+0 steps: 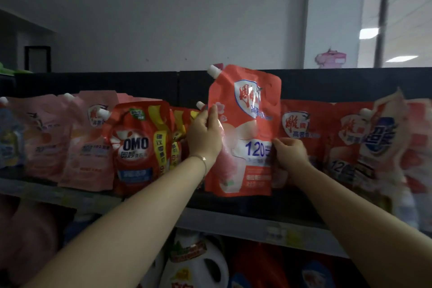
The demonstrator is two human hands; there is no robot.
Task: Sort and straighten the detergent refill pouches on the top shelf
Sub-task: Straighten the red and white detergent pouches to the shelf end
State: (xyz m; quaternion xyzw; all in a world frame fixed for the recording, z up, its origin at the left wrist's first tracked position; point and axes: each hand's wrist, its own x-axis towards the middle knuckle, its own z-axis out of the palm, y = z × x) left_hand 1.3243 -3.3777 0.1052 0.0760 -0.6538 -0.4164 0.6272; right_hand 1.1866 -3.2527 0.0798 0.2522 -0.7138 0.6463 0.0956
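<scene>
While both hands grip it, red pouch (247, 128) stands upright.

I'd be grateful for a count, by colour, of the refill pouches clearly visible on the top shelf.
Pale pink pouches: 2
Red OMO pouches: 2
Red-orange shield-logo pouches: 3, one held by the left hand and right hand
Blue pouch: 1
Pale pouch with blue emblem: 1
Total: 9, leaving out blurred or mostly hidden ones.

Both arms raised, extended forward; left hand (205, 134) fingers curled, gripping; right hand (291, 153) pinching, lower.
</scene>
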